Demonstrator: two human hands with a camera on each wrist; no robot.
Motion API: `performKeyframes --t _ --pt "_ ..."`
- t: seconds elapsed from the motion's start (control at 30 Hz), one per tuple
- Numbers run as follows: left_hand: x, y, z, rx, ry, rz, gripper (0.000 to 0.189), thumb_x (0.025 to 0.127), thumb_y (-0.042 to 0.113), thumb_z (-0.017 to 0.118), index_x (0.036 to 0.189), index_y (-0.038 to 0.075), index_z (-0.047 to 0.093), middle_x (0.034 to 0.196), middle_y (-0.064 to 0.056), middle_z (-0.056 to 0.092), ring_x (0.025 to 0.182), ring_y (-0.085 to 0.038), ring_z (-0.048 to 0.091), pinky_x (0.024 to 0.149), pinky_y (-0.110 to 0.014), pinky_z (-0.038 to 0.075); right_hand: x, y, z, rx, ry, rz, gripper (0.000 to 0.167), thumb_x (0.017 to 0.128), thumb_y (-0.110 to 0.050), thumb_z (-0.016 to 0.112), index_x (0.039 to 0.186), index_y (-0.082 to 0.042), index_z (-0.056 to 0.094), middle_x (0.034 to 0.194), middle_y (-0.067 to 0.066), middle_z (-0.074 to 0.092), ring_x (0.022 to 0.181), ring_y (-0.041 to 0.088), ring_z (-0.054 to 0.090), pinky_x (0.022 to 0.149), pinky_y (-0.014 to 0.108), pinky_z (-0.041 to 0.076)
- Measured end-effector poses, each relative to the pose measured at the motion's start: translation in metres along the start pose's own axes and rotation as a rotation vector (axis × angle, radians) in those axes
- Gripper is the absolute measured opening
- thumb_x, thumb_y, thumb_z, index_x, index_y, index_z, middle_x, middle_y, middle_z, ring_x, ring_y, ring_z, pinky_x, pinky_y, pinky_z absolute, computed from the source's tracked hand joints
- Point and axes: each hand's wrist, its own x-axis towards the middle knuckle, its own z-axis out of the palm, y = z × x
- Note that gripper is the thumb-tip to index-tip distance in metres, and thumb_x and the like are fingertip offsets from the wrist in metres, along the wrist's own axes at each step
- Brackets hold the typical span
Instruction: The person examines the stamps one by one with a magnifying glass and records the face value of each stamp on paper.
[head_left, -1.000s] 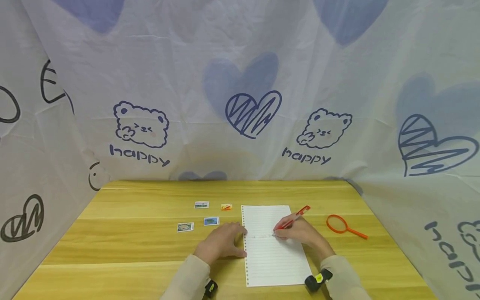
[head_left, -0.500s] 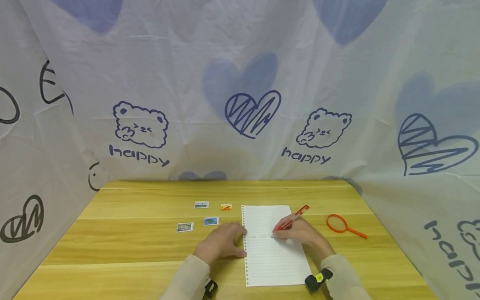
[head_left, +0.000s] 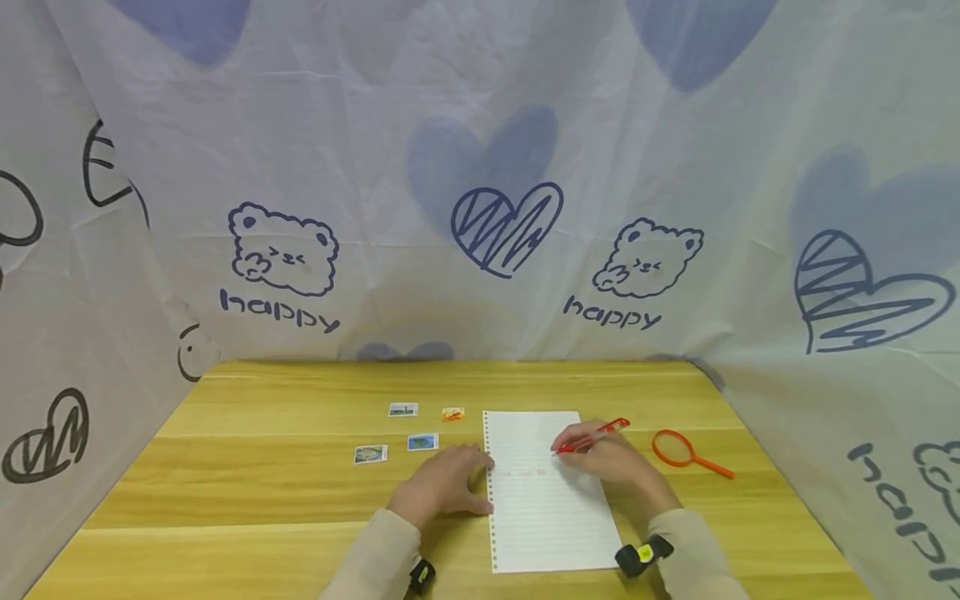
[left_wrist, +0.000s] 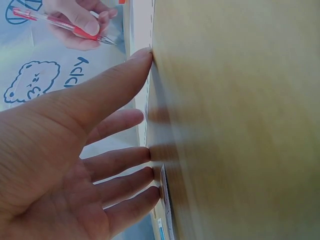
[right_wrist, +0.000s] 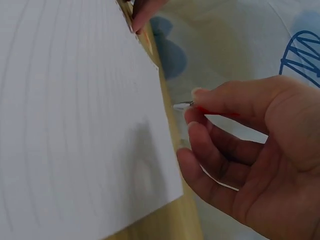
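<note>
A white sheet of lined paper point(head_left: 553, 525) with punched holes down its left side lies on the wooden table. One short line of faint handwriting point(head_left: 521, 472) runs across it. My left hand point(head_left: 441, 485) rests at the sheet's left edge, fingers extended and thumb point(left_wrist: 120, 80) spread apart, tips touching the margin. With thumb and fingers my right hand point(head_left: 607, 458) pinches a red pen point(head_left: 613, 427) over the sheet's right side. In the right wrist view the silver pen tip point(right_wrist: 183, 105) is clear of the paper, and the other fingers are curled loosely.
Several small picture stamps point(head_left: 423, 442) lie on the table left of the sheet, close to my left hand. To the right is an orange-red magnifying glass point(head_left: 715, 467). A white curtain point(head_left: 390, 150) with hearts and bears surrounds the table point(head_left: 262, 492).
My right hand has lifted the pen from the written line and shifted slightly up and right, with the pen now lying flatter. The left hand and paper have stayed put.
</note>
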Motion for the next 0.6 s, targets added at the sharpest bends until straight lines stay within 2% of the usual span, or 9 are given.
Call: performKeyframes --t 0.1,0.23,0.33,0.47,0.6 --pt "0.0 0.001 0.0 0.0 0.001 -0.001 0.063 0.077 0.032 0.09 0.132 0.009 0.067 0.145 -0.016 0.062 0.133 -0.037 0.059 0.115 -0.052 0.047 -0.004 -0.003 -0.005 -0.055 0.043 0.006 0.009 0.093 -0.014 0.073 0.101 -0.018 0.077 0.102 -0.002 0.075 0.091 0.014 0.064 0.081 0.03 0.054" --pt "-0.001 0.001 0.001 -0.006 0.001 -0.001 0.063 0.077 0.032 0.09 0.131 0.009 0.068 0.144 -0.016 0.063 0.132 -0.037 0.06 0.115 -0.052 0.047 -0.008 -0.004 -0.011 -0.071 0.096 -0.015 0.008 0.092 -0.008 0.073 0.098 -0.012 0.077 0.099 0.003 0.074 0.087 0.014 0.063 0.074 0.024 0.055" --pt "-0.001 0.0 0.001 -0.006 0.001 -0.002 0.063 0.077 0.032 0.09 0.131 0.009 0.068 0.144 -0.016 0.063 0.133 -0.036 0.059 0.115 -0.052 0.047 -0.011 -0.002 -0.015 -0.073 0.124 -0.085 0.008 0.091 -0.003 0.072 0.096 -0.007 0.076 0.097 0.007 0.075 0.083 0.012 0.062 0.07 0.019 0.055" --pt "0.0 0.0 0.002 -0.002 0.001 -0.004 0.064 0.077 0.032 0.09 0.132 0.009 0.068 0.144 -0.016 0.063 0.134 -0.037 0.059 0.116 -0.052 0.047 -0.011 0.002 -0.022 -0.171 0.16 -0.209 0.008 0.088 0.001 0.073 0.094 -0.004 0.076 0.088 0.007 0.075 0.073 0.008 0.057 0.065 0.018 0.052" --pt "0.001 0.001 0.0 0.0 0.003 -0.004 0.063 0.077 0.032 0.09 0.132 0.009 0.068 0.145 -0.016 0.063 0.134 -0.037 0.059 0.116 -0.051 0.047 -0.01 0.004 -0.029 -0.264 0.178 -0.238 0.01 0.087 0.001 0.073 0.094 -0.005 0.078 0.086 0.005 0.076 0.071 0.007 0.057 0.065 0.02 0.051"
